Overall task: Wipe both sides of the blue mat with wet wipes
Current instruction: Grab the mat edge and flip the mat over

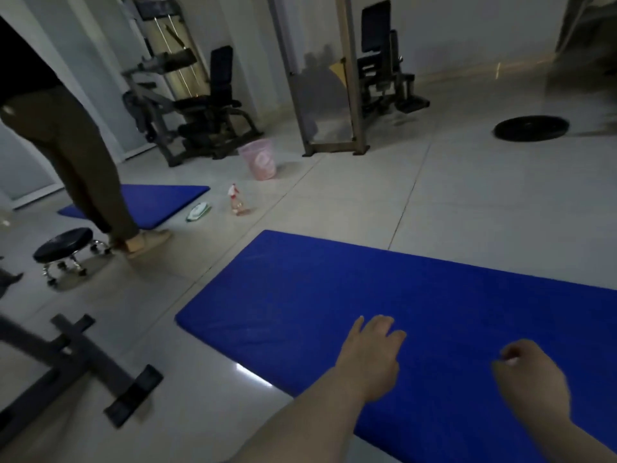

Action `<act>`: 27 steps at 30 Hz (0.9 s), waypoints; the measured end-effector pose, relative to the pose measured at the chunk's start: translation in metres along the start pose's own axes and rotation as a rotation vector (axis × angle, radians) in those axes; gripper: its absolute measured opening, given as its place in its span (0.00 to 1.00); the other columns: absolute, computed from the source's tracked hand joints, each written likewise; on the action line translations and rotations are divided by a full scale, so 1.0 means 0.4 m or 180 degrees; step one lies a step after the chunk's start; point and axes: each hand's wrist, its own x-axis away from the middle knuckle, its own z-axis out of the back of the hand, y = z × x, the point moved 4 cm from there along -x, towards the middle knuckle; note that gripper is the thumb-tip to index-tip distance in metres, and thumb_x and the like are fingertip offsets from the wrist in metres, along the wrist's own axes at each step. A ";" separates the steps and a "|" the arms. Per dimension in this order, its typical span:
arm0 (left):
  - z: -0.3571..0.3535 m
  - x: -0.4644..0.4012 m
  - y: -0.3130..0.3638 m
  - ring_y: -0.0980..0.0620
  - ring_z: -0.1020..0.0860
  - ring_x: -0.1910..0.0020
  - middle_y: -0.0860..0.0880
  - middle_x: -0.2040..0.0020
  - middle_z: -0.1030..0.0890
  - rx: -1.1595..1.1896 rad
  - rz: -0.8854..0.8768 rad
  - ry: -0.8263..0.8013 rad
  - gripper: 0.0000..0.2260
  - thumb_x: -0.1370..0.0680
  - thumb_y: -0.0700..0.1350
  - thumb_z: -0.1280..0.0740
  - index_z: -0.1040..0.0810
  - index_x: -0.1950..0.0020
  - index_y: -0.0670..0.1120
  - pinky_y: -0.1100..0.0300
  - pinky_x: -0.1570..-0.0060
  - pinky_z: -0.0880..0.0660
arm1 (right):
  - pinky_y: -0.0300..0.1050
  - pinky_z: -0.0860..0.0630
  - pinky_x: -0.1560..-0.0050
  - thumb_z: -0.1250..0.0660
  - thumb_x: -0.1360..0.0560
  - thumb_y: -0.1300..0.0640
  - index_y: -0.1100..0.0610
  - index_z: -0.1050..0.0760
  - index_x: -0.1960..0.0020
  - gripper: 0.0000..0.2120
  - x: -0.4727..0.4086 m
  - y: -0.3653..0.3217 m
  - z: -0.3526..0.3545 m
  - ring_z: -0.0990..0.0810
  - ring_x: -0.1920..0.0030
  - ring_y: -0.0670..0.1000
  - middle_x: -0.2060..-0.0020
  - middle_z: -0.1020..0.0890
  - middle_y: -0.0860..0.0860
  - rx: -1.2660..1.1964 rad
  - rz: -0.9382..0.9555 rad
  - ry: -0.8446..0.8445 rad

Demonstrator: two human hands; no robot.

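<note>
A large blue mat (350, 289) lies flat on the tiled floor and fills the lower right of the head view. My left hand (372, 349) is over its near part, palm down, with the fingers relaxed and bent and nothing in them. Over the mat further right is my right hand (531, 379), blurred, its fingers curled inward. A small pale spot shows at its fingertips; I cannot tell whether it is a wipe. A green and white wet wipe pack (198, 212) lies on the floor far to the left.
A second blue mat (157, 200) lies at the back left, with a person's legs (76, 155) in front of it. Nearby are a spray bottle (237, 203), a pink bin (260, 158) and a wheeled stool (63, 252). A dark metal frame (100, 362) is at the lower left. A weight plate (531, 128) lies at the far right.
</note>
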 end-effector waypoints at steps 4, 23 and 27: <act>-0.082 -0.058 -0.055 0.48 0.43 0.25 0.45 0.24 0.42 -0.0024 -0.0121 -0.0101 0.23 0.21 0.40 0.41 0.36 0.25 0.45 0.53 0.26 0.53 | 0.40 0.35 0.73 0.41 0.25 0.68 0.62 0.28 0.41 0.14 -0.057 0.053 -0.035 0.25 0.70 0.56 0.56 0.23 0.56 0.0251 -0.0214 -0.0037; -0.394 -0.256 -0.094 0.45 0.37 0.28 0.46 0.24 0.40 0.0221 -0.0214 -0.0665 0.23 0.21 0.40 0.42 0.36 0.25 0.48 0.54 0.31 0.40 | 0.40 0.32 0.70 0.41 0.20 0.57 0.60 0.22 0.50 0.11 -0.171 0.238 -0.232 0.26 0.69 0.52 0.56 0.21 0.55 0.0501 -0.0290 -0.0204; -0.353 -0.227 -0.081 0.48 0.36 0.28 0.47 0.25 0.38 0.0375 -0.0533 -0.0836 0.24 0.21 0.40 0.41 0.36 0.24 0.48 0.54 0.32 0.38 | 0.42 0.35 0.69 0.43 0.20 0.51 0.59 0.32 0.63 0.17 -0.127 0.182 -0.132 0.31 0.69 0.54 0.70 0.31 0.54 0.0722 -0.0718 -0.0176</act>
